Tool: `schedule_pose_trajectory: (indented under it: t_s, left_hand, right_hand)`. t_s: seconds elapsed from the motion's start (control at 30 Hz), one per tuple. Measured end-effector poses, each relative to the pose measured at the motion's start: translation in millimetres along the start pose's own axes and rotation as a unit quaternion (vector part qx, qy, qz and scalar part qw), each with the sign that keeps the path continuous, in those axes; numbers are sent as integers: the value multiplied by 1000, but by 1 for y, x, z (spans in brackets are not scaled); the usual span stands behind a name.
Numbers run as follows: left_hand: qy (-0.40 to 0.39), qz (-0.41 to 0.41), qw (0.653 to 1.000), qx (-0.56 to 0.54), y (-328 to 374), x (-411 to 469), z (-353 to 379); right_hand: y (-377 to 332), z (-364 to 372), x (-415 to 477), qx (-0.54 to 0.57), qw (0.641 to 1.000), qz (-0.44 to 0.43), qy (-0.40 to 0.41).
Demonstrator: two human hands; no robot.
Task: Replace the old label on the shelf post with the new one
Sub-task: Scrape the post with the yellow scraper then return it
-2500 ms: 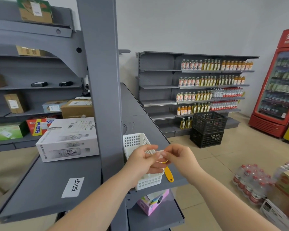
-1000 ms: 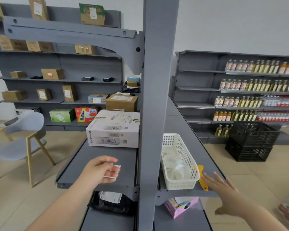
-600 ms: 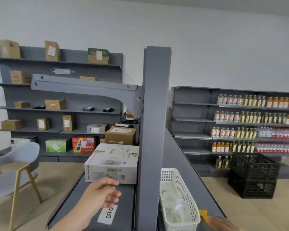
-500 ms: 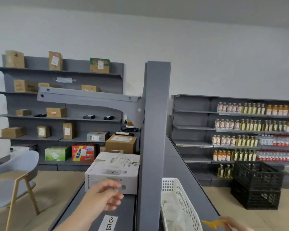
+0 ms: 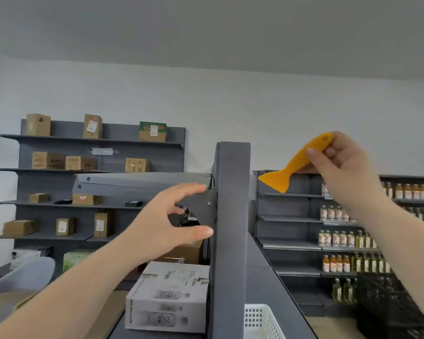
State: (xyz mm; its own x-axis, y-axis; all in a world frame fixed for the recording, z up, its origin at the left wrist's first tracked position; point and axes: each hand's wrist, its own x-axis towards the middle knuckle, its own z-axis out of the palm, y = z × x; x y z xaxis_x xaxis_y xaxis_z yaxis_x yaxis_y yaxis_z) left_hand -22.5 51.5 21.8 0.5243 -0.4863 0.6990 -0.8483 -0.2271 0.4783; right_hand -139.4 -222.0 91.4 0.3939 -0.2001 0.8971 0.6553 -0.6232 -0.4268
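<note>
No label shows on the shelf post [image 5: 233, 216] at frame centre, so the job looks unfinished: the left hand [image 5: 167, 226] reaches spread and empty, while the right hand [image 5: 343, 165] pinches a yellow scraper [image 5: 295, 165].

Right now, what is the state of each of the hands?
Left hand: open, holding nothing visible, beside the shelf post.
Right hand: closed on the yellow scraper.

There's a white carton [image 5: 168, 299] sitting on the shelf in front of me, a white basket [image 5: 260, 321] just right of it, cardboard boxes [image 5: 64, 162] on the back wall shelves, and rows of drink bottles [image 5: 345, 238] off right.
</note>
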Motion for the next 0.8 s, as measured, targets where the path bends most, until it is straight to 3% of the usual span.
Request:
schedule_pose_trajectory:
  t_s: [0.13,0.27,0.53,0.7,0.8]
  left_hand:
    - [14,102,978,181,0,21,16]
    - [44,72,935,344,-22,32,38]
    - [49,87,921,376,-36,34,50]
    - [32,89,915,392,-39,33,48]
    - [34,88,916,390,-37,33,49]
  right_hand:
    - [-14,41,25,-55,996,-37,-61]
    - [-11,65,32,-138,984,-69,-93]
    - [-1,74,13,-153,978,-116,-76]
    - [26,84,-42,-213,959,-79,-172]
    - [9,80,-9,-166,977,-101,-92]
